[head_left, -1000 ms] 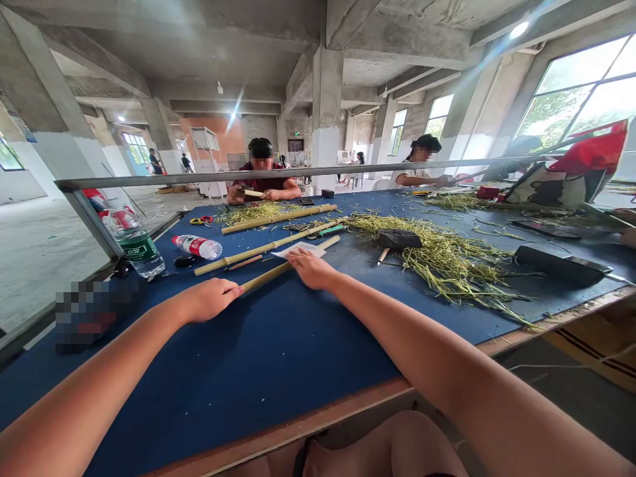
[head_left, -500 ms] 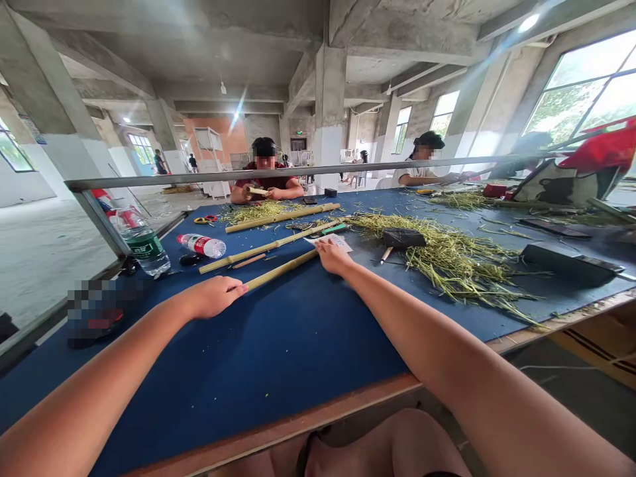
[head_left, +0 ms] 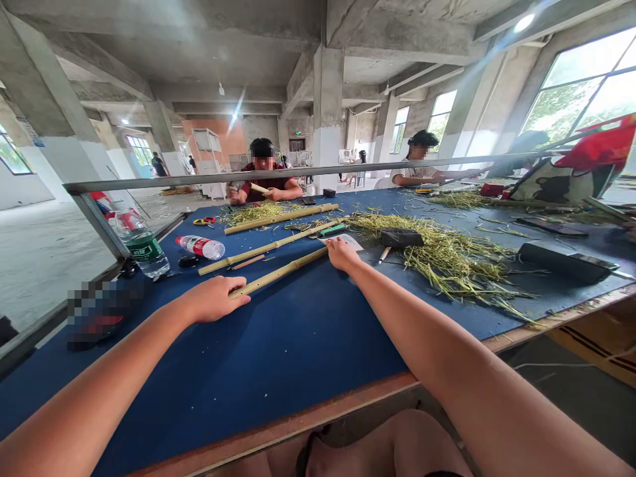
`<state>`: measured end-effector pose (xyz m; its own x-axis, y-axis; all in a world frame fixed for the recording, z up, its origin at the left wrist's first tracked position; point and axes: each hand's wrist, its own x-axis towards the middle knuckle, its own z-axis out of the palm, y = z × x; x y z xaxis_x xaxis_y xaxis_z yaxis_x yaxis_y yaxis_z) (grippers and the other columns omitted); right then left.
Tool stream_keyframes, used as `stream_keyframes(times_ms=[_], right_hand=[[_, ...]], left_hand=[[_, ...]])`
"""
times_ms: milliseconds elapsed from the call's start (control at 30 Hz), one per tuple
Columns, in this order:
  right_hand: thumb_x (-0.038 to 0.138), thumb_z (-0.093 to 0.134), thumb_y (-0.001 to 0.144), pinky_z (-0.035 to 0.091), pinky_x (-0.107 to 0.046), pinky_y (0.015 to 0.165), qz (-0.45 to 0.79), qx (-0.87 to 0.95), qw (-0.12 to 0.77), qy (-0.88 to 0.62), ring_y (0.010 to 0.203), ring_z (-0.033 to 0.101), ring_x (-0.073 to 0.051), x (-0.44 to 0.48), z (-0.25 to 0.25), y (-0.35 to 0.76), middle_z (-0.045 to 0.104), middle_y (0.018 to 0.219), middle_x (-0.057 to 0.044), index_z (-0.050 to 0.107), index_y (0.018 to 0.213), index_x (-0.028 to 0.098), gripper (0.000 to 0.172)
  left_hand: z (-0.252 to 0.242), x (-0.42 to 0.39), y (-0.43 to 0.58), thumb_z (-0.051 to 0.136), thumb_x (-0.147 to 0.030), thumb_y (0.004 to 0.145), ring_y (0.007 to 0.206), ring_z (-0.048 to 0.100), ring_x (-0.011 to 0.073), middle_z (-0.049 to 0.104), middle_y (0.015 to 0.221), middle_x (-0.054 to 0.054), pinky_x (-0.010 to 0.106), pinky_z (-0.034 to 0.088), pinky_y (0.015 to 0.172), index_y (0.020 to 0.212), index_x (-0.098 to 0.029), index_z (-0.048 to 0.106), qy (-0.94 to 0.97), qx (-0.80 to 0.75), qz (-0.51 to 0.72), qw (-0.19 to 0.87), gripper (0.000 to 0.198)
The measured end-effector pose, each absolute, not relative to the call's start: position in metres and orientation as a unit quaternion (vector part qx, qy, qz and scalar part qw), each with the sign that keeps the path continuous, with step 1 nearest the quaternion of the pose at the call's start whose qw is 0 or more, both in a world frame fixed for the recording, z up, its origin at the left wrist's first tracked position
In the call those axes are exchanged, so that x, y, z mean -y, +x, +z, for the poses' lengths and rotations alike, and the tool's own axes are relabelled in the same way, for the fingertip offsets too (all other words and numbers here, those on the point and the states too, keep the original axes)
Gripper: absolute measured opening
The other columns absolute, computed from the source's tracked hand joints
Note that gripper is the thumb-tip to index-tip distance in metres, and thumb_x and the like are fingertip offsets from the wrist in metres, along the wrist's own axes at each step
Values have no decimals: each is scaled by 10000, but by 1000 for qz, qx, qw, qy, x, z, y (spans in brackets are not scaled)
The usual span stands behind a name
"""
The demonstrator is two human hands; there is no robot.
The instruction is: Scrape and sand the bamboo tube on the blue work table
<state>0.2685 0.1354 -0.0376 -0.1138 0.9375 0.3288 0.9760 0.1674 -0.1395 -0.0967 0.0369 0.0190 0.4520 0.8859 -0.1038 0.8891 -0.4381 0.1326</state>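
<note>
A slim bamboo pole [head_left: 283, 272] with small dark holes along it lies slantwise just above the blue table. My left hand [head_left: 216, 299] grips its near left end, the thumb on top and fingers beneath. At the far right end, my right hand [head_left: 342, 254] has its fingers closed round the tip, partly hiding it. Just behind the right hand is a white sheet of paper [head_left: 352, 242]. A second bamboo pole [head_left: 238, 256] rests behind mine, with a thin brown stick [head_left: 248, 262] between them and a green object [head_left: 332, 230] near its far end.
Yellow-green shavings [head_left: 447, 258] spread to the right around a dark block [head_left: 401, 237]. Two bottles, a green-labelled one [head_left: 144, 248] and a red-labelled one [head_left: 200, 247], are at left. A metal bar [head_left: 318, 174] crosses above the table. Opposite, a person [head_left: 268, 179] holds another pole.
The pole has turned so its holes show, and it has shifted slightly right with my right hand. My left thumb and fingers have spread a little around its end.
</note>
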Motion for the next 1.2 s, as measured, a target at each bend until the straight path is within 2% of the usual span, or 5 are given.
stream_keyframes(times_ms=[100,333,700,1033,1200], right_hand=[[108,312,1023,353,-474,1164,-54,746,157,-645,1440,444,-325,-128,-38,255,598,1437,-214,596,1406,75,478],[265,325,1083,326,-394,1209,-17,892,216,-397,1456,432,-227,-96,-49,171,583,1488,-93,575,1443,175,448],[151,271,1042,338,-498,1188,-33,708,164,-686,1492,367,-332,-135,-37,266,511,1544,-157,557,1458,102,506],[342,313,1093,287,-430,1236,13,883,241,-404,1483,394,-234,-91,-46,161,569,1506,-92,568,1455,187,469],[232,320,1074,279,-432,1236,-7,851,204,-484,1480,403,-242,-113,-39,199,571,1501,-108,603,1427,166,458]], left_hand=[[18,-37,-95,446,-657,891,632,546,188,615,707,8,305,274,589,854,-254,553,840,-538,-5,71,419],[17,-39,-93,299,-565,987,705,602,207,665,771,42,314,308,620,847,-243,561,848,-521,7,95,438],[17,-34,-88,333,-563,987,758,609,231,670,824,53,304,305,627,930,-239,481,836,-547,-6,46,361],[15,-35,-89,369,-540,985,770,634,235,704,883,68,310,319,636,1006,-232,504,842,-538,1,47,337],[16,-34,-88,310,-566,1002,783,629,249,701,877,77,312,308,632,996,-231,495,840,-542,-11,35,382]])
